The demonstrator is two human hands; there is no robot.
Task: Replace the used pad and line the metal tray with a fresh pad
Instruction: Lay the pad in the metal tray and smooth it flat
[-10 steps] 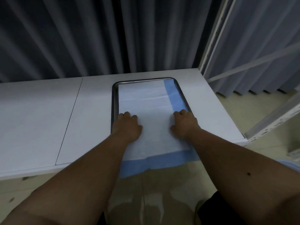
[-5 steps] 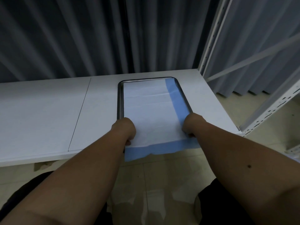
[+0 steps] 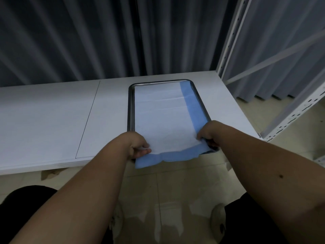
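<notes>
A second ago my hands were lying flat on the pad, pressing it down; now they have slid back to its near end and taken hold of it. My left hand (image 3: 136, 144) pinches the near left corner of the white absorbent pad with the blue plastic border (image 3: 161, 117), thumb on top and fingers curled under. My right hand (image 3: 210, 132) grips the near right corner in the same way, fingers bent around the edge.

The pad lies inside the long rectangular metal tray (image 3: 131, 110), which stands at the right end of the white bench (image 3: 52, 117), its short side at the near edge. The far part of the pad is flat against the tray bottom, but the near blue strip hangs over the bench edge — it is too long there.

I cannot tell whether this pad is the used or the fresh one. If it is fresh, I judge the lining almost done — only the near end must be tucked in.
</notes>
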